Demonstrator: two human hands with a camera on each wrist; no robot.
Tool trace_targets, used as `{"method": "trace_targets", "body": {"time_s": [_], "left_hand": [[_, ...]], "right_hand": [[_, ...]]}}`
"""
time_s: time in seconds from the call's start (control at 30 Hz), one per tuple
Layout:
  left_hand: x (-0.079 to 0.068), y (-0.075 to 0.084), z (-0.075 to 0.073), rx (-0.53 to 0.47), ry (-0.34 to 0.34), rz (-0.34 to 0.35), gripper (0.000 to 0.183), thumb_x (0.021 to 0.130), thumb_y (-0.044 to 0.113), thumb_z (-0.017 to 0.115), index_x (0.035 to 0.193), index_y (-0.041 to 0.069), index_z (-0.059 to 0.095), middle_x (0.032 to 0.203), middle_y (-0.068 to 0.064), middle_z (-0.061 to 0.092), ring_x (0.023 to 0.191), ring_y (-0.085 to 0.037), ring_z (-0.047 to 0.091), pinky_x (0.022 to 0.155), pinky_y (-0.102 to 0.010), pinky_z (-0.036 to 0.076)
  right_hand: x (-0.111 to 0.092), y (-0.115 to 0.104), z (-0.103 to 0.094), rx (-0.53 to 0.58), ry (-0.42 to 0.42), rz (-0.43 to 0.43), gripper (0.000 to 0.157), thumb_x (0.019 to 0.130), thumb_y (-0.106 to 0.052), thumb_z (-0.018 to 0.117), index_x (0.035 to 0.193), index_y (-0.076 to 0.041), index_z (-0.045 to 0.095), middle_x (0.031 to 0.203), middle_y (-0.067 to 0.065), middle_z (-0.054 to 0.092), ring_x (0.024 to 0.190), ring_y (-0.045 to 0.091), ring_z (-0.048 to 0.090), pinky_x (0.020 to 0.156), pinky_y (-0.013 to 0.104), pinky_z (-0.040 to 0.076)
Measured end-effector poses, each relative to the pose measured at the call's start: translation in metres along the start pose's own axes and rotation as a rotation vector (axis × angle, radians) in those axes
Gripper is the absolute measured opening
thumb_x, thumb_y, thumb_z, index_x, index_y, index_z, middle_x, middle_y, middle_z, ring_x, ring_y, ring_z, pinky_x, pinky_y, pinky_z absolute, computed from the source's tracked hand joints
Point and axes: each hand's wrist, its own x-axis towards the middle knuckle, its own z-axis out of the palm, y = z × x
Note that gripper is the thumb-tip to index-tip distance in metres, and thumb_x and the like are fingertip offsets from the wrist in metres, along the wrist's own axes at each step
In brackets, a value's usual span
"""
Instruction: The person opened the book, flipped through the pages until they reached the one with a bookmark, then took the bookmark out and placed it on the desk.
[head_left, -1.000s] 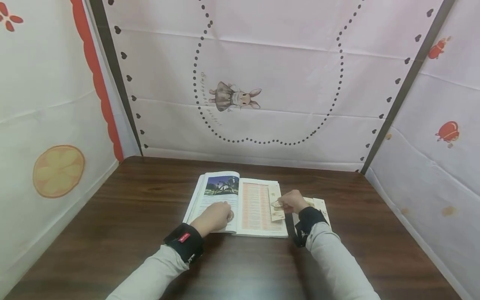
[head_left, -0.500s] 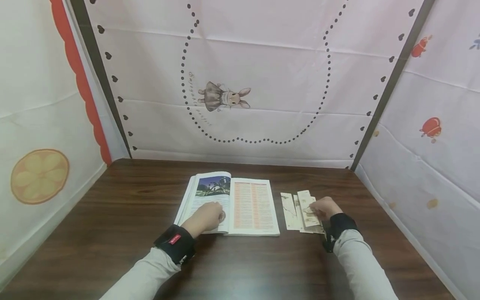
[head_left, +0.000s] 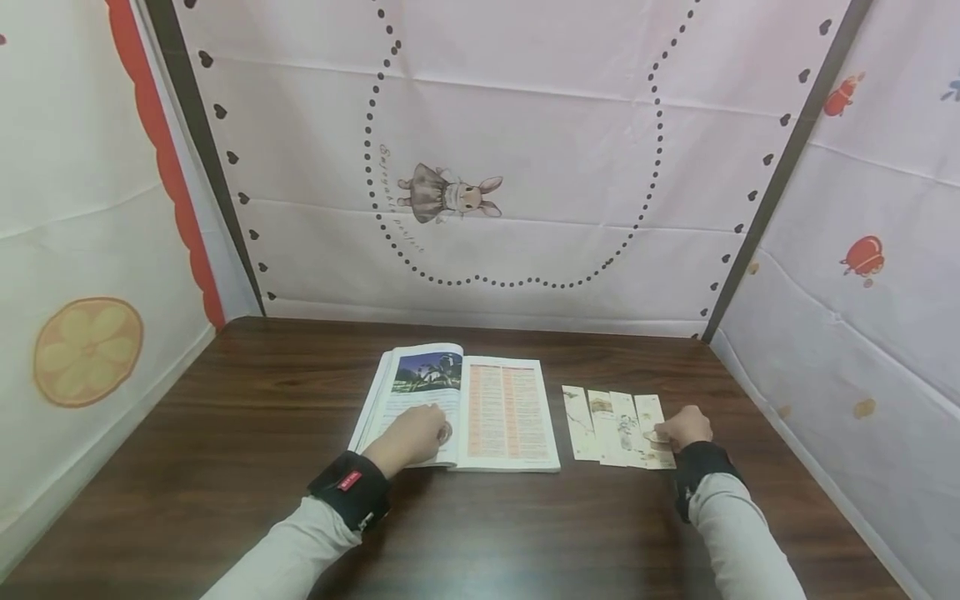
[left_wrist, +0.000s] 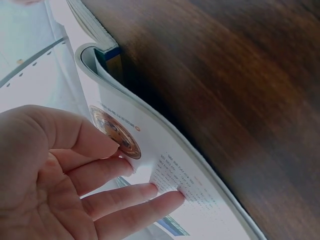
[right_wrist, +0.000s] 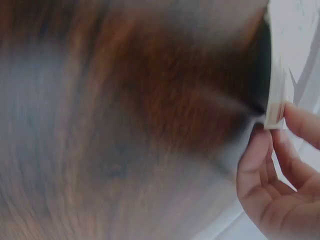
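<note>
An open book (head_left: 510, 412) lies on the table, with a photo and text on its left page and orange-tinted columns on the right. My left hand (head_left: 412, 433) rests on the left page; in the left wrist view its fingers (left_wrist: 142, 200) lie against the paper near a round picture. Right of the book, several narrow cream bookmarks (head_left: 579, 422) with printed drawings lie side by side, partly overlapping. My right hand (head_left: 686, 427) pinches the right edge of the rightmost bookmark (head_left: 651, 417). In the right wrist view the thumb and fingers hold its edge (right_wrist: 275, 112).
The dark brown wooden table (head_left: 480, 533) reaches toward me in front of the book. White printed cloth hangs at the back (head_left: 570, 250) and along both sides. Each wrist wears a black band, such as the left band (head_left: 351, 490).
My right hand has carried the bookmark from over the book's right page to the right, setting it down at the end of the row. The left hand stays on the page.
</note>
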Motion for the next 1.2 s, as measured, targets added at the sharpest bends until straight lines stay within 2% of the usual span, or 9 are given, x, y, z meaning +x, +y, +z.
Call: {"method": "trace_targets", "body": {"time_s": [0.17,0.33,0.43,0.53,0.63,0.77,0.83,0.97,1.2], "left_hand": [[-0.001,-0.001,0.002,-0.011,0.003,0.000,0.004,0.080,0.004,0.064,0.084,0.003,0.065,0.076,-0.008,0.060,0.065,-0.018,0.050,0.066,-0.033,0.045],[0.000,0.001,0.001,-0.017,0.005,0.010,0.007,0.081,0.004,0.063,0.088,0.001,0.066,0.085,-0.013,0.064,0.066,-0.019,0.052,0.067,-0.034,0.046],[0.000,0.003,0.001,-0.016,0.001,0.004,0.007,0.082,0.005,0.063,0.087,0.001,0.065,0.081,-0.011,0.061,0.065,-0.019,0.051,0.066,-0.033,0.046],[-0.001,0.003,0.000,-0.018,-0.007,-0.004,0.005,0.083,0.005,0.062,0.084,0.001,0.064,0.074,-0.007,0.056,0.064,-0.018,0.049,0.064,-0.032,0.044],[-0.001,0.003,0.000,-0.010,-0.006,-0.003,0.006,0.084,0.006,0.062,0.081,0.001,0.063,0.070,-0.005,0.053,0.062,-0.018,0.048,0.064,-0.032,0.044],[0.000,0.002,0.001,0.005,0.000,0.006,0.008,0.084,0.007,0.061,0.077,0.002,0.063,0.069,-0.005,0.053,0.062,-0.018,0.048,0.064,-0.032,0.044],[0.000,0.002,0.001,0.001,-0.001,0.011,0.008,0.084,0.007,0.061,0.077,0.002,0.064,0.069,-0.005,0.054,0.062,-0.018,0.048,0.064,-0.033,0.044],[0.000,0.000,0.002,-0.005,0.004,0.027,0.009,0.084,0.007,0.061,0.078,0.003,0.064,0.073,-0.008,0.058,0.063,-0.018,0.051,0.067,-0.034,0.046],[-0.002,-0.004,0.003,-0.033,0.026,0.047,0.020,0.091,0.011,0.053,0.083,-0.001,0.067,0.106,-0.026,0.066,0.075,-0.026,0.063,0.074,-0.038,0.050]], "right_hand": [[-0.005,-0.007,0.007,-0.106,0.073,-0.031,0.046,0.080,-0.015,0.068,0.106,0.020,0.054,0.102,0.036,0.060,0.092,0.046,0.059,0.083,0.051,0.048],[0.002,-0.002,0.012,-0.136,0.090,-0.040,0.048,0.080,-0.014,0.068,0.110,0.020,0.051,0.103,0.037,0.060,0.093,0.047,0.059,0.084,0.052,0.048],[0.002,-0.005,0.013,-0.154,0.101,-0.091,0.039,0.080,-0.011,0.065,0.104,0.018,0.054,0.096,0.034,0.062,0.084,0.043,0.061,0.076,0.050,0.049],[-0.003,-0.017,0.019,-0.149,0.115,-0.234,0.024,0.081,-0.006,0.061,0.094,0.014,0.057,0.085,0.028,0.063,0.073,0.035,0.061,0.066,0.046,0.049],[-0.011,-0.040,0.030,-0.132,0.069,-0.476,0.015,0.084,-0.004,0.059,0.092,0.008,0.060,0.086,0.021,0.064,0.078,0.031,0.061,0.069,0.044,0.050],[-0.033,-0.073,0.046,-0.203,-0.099,-0.798,0.025,0.087,-0.013,0.063,0.108,0.002,0.062,0.106,0.017,0.065,0.102,0.033,0.061,0.089,0.047,0.048],[-0.044,-0.085,0.054,-0.270,-0.196,-0.908,0.038,0.087,-0.021,0.066,0.118,0.000,0.060,0.117,0.016,0.064,0.113,0.033,0.058,0.096,0.047,0.046],[-0.061,-0.100,0.065,-0.379,-0.321,-0.986,0.059,0.081,-0.035,0.072,0.127,-0.002,0.056,0.131,0.017,0.057,0.122,0.033,0.053,0.102,0.046,0.042],[-0.064,-0.109,0.069,-0.492,-0.333,-1.027,0.067,0.070,-0.036,0.081,0.125,-0.004,0.059,0.130,0.020,0.057,0.119,0.034,0.056,0.099,0.046,0.044]]}}
